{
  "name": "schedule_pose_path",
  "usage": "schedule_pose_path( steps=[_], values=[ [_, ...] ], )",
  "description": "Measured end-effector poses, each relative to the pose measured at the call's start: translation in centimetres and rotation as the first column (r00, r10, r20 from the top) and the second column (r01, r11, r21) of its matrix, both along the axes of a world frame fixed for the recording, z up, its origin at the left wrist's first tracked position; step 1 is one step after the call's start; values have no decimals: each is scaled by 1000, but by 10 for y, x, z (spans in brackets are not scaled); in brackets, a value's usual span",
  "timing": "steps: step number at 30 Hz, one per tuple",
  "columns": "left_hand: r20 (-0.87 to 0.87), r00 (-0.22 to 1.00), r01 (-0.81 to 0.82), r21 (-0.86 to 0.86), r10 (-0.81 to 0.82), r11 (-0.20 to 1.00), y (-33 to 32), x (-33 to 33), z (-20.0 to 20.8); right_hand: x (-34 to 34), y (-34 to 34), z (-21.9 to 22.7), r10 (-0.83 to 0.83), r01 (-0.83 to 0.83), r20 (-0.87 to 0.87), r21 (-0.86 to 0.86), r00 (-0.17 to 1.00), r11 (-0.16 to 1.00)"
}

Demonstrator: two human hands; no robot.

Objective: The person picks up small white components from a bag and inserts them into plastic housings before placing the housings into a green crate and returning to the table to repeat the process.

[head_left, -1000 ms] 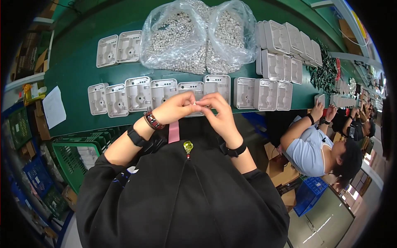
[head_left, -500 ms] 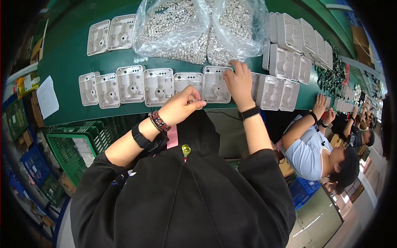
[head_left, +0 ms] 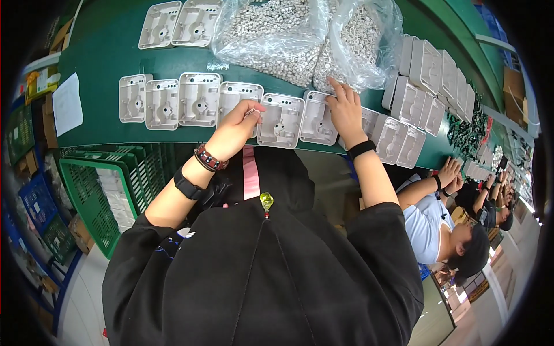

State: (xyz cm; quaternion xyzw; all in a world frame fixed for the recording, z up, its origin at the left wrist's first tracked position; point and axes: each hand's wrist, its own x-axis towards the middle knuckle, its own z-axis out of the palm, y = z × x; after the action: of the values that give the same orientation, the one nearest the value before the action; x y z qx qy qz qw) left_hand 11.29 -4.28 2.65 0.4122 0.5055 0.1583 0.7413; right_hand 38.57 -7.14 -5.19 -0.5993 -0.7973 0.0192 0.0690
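A row of light grey rectangular housings (head_left: 199,98) with moulded insides lies along the near part of the green table. My left hand (head_left: 235,128) hovers over one of the middle housings (head_left: 239,89), thumb and fingers pinched together. Something small and pale may be between the fingertips, too small to make out. Over the right wall of another housing (head_left: 319,118) is my right hand (head_left: 348,117), fingers stretched apart toward the clear plastic bag (head_left: 378,52), which holds many small grey parts. I see nothing held in it.
A second bag of small grey parts (head_left: 277,37) adjoins the first. Two housings (head_left: 196,23) lie at the far left; stacked housings (head_left: 430,66) stand at the right. A green crate (head_left: 92,190) is below the table's left side. Co-workers sit along the right, the nearest in light blue (head_left: 424,219).
The view has shifted, so the table's things appear displaced. My left hand has moved over a housing, from the near edge of the row. My right hand remains near the bag and housings.
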Motion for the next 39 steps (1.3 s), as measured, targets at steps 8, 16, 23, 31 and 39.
schedule_pose_path(
  steps=[8, 16, 23, 31, 39],
  values=[
    [92, 981, 150, 221, -173, 964, 3, -14, 6, -63, -20, 51, -235, 231, -427, -61, 874, 971],
    [142, 898, 396, 148, -416, 906, 12, -25, 13, -128, -29, 102, -25, 50, -638, 22, 770, 999],
    [57, 914, 391, 150, -403, 908, 5, -26, 8, -113, -24, 93, -35, 40, -560, -3, 828, 999],
    [-62, 997, 49, 138, -41, 989, 9, -50, 1, -78, 16, 6, 91, -80, -176, 67, 980, 995],
    [-12, 997, -76, 99, 77, 992, 6, -65, -2, -80, 23, -2, 288, -287, 36, -24, 957, 957]
  ],
)
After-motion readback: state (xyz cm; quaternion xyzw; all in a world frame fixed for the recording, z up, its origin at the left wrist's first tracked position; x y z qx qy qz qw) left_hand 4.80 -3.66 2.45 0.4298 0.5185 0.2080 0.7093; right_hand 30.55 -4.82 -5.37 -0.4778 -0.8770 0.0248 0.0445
